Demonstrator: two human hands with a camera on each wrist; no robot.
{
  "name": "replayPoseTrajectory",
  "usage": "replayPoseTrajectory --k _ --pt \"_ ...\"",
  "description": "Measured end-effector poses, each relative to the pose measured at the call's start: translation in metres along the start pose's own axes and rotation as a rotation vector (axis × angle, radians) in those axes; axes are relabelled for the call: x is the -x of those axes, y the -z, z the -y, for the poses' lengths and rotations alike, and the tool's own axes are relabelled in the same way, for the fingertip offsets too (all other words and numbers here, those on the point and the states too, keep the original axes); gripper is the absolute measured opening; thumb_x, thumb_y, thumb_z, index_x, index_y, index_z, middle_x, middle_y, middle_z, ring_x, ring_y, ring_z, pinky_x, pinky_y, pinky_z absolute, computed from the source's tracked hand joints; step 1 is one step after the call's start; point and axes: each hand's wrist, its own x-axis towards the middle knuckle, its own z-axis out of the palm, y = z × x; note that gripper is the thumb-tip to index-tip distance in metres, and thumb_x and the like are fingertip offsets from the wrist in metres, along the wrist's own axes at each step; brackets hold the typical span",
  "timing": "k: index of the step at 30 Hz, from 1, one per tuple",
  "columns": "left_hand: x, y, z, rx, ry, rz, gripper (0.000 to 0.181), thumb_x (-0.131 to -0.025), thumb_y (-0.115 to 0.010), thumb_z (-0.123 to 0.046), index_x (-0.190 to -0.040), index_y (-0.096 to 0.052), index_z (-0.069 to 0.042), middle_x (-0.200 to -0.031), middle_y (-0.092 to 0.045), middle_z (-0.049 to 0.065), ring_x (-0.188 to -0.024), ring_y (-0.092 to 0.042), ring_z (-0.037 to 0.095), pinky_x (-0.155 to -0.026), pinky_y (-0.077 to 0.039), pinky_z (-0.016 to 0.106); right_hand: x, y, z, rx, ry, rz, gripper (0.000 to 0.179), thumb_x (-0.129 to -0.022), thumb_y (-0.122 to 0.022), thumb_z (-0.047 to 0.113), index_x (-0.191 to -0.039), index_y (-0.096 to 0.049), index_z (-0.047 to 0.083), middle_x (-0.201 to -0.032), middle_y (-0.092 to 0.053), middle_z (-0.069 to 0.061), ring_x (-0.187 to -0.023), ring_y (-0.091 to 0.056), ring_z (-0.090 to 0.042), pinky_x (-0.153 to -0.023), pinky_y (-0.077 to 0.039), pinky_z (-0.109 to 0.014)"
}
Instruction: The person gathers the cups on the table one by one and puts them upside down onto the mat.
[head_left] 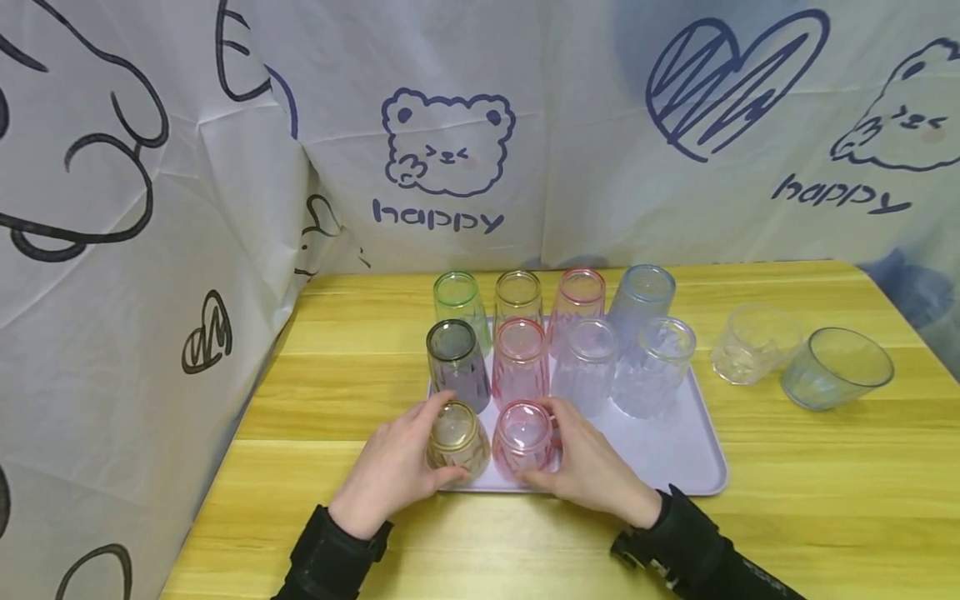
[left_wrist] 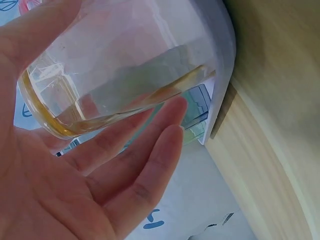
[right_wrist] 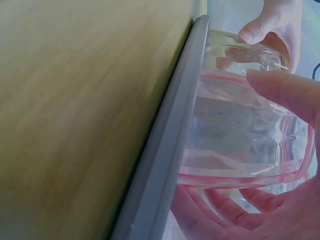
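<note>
My left hand (head_left: 396, 460) holds a short yellow-rimmed glass (head_left: 454, 433), upside down at the front left of the lilac tray (head_left: 660, 454). Its thumb is at the near side and its index finger at the back; the left wrist view shows the other fingers spread alongside the glass (left_wrist: 135, 65). Next to it, my right hand (head_left: 592, 462) grips a short pink glass (head_left: 523, 437), also upside down, between thumb and fingers. In the right wrist view this pink glass (right_wrist: 240, 130) stands close to the tray's raised edge (right_wrist: 167, 125).
Behind, upturned glasses fill the tray in rows, among them a dark grey glass (head_left: 456, 362), a pink one (head_left: 521, 362) and a blue one (head_left: 643, 304). To the right on the wooden table (head_left: 322, 383) lie a tilted clear glass (head_left: 750, 346) and a bluish glass (head_left: 832, 371).
</note>
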Motion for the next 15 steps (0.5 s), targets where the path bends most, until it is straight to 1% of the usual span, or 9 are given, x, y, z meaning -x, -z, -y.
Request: replayPoseTrajectory --k 7,15 --pt "0.0000 0.0001 -0.0002 -0.006 0.010 0.000 0.099 -0.063 -0.096 -0.040 -0.145 -0.048 -0.014 -0.123 -0.071 0.012 -0.096 -0.073 0.029 -0.075 -0.061 0.044 -0.0003 0.0024 0.0001 0.000 0.010 0.021 0.083 -0.070 -0.090 0.025 -0.136 -0.047 0.001 -0.126 -0.062 -0.014 -0.112 -0.065 -0.027 -0.095 -0.057 -0.047" --pt "-0.0003 -0.0004 0.0003 -0.004 0.013 0.010 0.099 -0.064 -0.095 -0.041 -0.145 -0.047 -0.014 -0.130 -0.068 0.012 -0.100 -0.072 0.030 -0.078 -0.061 0.045 -0.0011 0.0018 -0.0015 -0.001 0.007 0.035 0.084 -0.070 -0.090 0.027 -0.137 -0.047 0.001 -0.127 -0.062 -0.013 -0.111 -0.065 -0.026 -0.094 -0.057 -0.045"
